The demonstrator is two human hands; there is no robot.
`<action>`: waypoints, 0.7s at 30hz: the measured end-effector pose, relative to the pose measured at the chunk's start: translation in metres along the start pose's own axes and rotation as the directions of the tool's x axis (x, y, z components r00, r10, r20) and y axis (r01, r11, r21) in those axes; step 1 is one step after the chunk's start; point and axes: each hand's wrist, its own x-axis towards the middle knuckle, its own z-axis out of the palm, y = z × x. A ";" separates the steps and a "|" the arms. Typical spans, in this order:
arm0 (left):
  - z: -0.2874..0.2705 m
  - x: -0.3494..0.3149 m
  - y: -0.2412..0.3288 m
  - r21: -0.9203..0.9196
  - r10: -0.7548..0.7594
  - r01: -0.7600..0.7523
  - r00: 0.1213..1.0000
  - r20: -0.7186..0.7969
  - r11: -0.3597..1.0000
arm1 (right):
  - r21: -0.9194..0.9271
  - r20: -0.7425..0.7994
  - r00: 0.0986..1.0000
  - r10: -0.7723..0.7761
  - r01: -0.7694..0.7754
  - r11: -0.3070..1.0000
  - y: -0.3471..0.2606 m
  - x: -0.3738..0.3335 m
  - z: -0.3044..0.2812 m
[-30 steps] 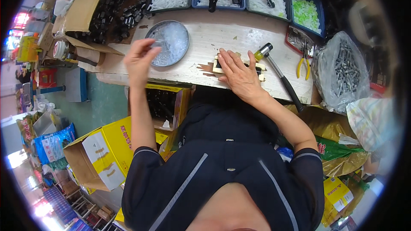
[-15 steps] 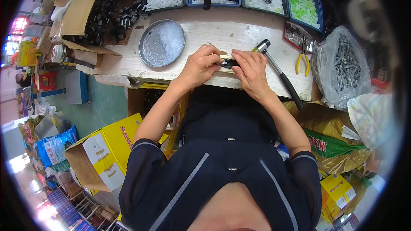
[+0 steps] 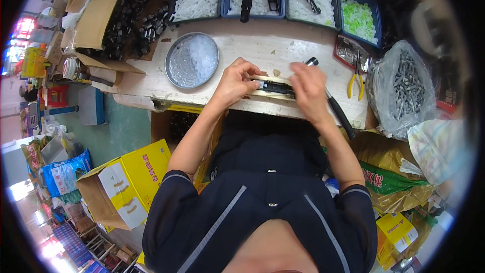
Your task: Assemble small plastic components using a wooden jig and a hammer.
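A long black plastic part (image 3: 278, 88), with a small pale metallic piece at its left end, lies between pale wooden strips (image 3: 268, 78) at the bench's near edge. My left hand (image 3: 234, 83) is closed at the left end, its thumb and fingers gripping the part there. My right hand (image 3: 310, 89) is over the right end of the part and hides it; its fingers are smeared by motion. Just beyond and beneath that hand lies a hammer (image 3: 341, 117) with a black grip, its head partly covered.
A round metal dish (image 3: 175, 65) of clear small pieces sits to the left. Bins (image 3: 255, 17) of white and green pieces line the back. Yellow-handled pliers (image 3: 349, 87) and a plastic bag (image 3: 381, 98) of metal parts are at right. A cardboard box (image 3: 96, 12) holds black parts.
My right hand has moved right, from the middle of the black part toward the hammer, uncovering more of the part. My left hand stays at the left end.
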 end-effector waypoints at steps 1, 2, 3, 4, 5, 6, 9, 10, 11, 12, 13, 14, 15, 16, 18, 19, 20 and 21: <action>-0.002 0.004 0.012 0.106 -0.004 0.005 1.000 -0.012 0.994 | -0.029 -0.039 0.998 0.044 -0.045 0.999 0.012 0.006 -0.011; -0.005 0.012 0.019 0.208 0.098 -0.089 0.995 -0.034 0.974 | -0.175 -0.097 0.994 0.042 -0.059 0.983 0.024 0.014 -0.024; -0.008 0.022 0.025 0.313 0.198 -0.175 0.979 -0.044 0.934 | -0.313 -0.155 0.987 0.035 -0.082 0.946 0.038 0.021 -0.037; -0.012 0.036 0.029 0.406 0.320 -0.257 0.943 -0.095 0.877 | -0.416 -0.125 0.988 0.094 -0.138 0.899 0.056 0.028 -0.050; -0.016 0.053 0.033 0.497 0.426 -0.313 0.895 -0.130 0.809 | -0.514 -0.103 0.983 0.153 -0.184 0.838 0.072 0.034 -0.061; -0.020 0.071 0.037 0.588 0.529 -0.353 0.835 -0.154 0.728 | -0.604 -0.079 0.974 0.213 -0.217 0.767 0.080 0.042 -0.067; -0.018 0.118 0.050 0.801 0.442 -0.119 0.876 -0.194 0.587 | -0.773 0.043 0.924 0.379 -0.209 0.599 0.107 0.052 -0.075; -0.017 0.131 0.056 0.852 0.339 -0.024 0.923 -0.183 0.524 | -0.788 0.072 0.910 0.408 -0.199 0.583 0.115 0.051 -0.073; -0.015 0.143 0.058 0.862 0.288 -0.016 0.946 -0.151 0.507 | -0.785 0.094 0.906 0.412 -0.187 0.591 0.117 0.050 -0.074; -0.013 0.154 0.059 0.871 0.234 -0.008 0.964 -0.123 0.491 | -0.802 0.127 0.878 0.461 -0.183 0.569 0.121 0.051 -0.072; -0.012 0.164 0.057 0.870 0.244 -0.033 0.964 -0.101 0.492 | -0.819 0.159 0.846 0.509 -0.175 0.546 0.121 0.053 -0.069; -0.013 0.172 0.053 0.869 0.255 -0.060 0.964 -0.078 0.492 | -0.799 0.156 0.869 0.470 -0.168 0.578 0.118 0.056 -0.067; -0.013 0.176 0.053 0.870 0.253 -0.048 0.963 -0.089 0.491 | -0.796 0.163 0.873 0.460 -0.160 0.584 0.121 0.056 -0.065; -0.013 0.180 0.053 0.863 0.278 -0.084 0.958 -0.068 0.498 | -0.802 0.173 0.875 0.453 -0.142 0.580 0.126 0.056 -0.062; -0.014 0.183 0.049 0.840 0.365 -0.149 0.929 -0.061 0.521 | -0.787 0.182 0.911 0.370 -0.091 0.610 0.128 0.054 -0.060; -0.015 0.184 0.046 0.842 0.364 -0.144 0.929 -0.066 0.520 | -0.785 0.184 0.912 0.366 -0.088 0.613 0.129 0.056 -0.060; -0.016 0.185 0.044 0.831 0.349 -0.126 0.933 -0.086 0.542 | -0.751 0.194 0.902 0.385 -0.115 0.650 0.131 0.057 -0.062; -0.016 0.184 0.045 0.818 0.334 -0.113 0.937 -0.101 0.564 | -0.717 0.203 0.891 0.407 -0.148 0.681 0.132 0.057 -0.064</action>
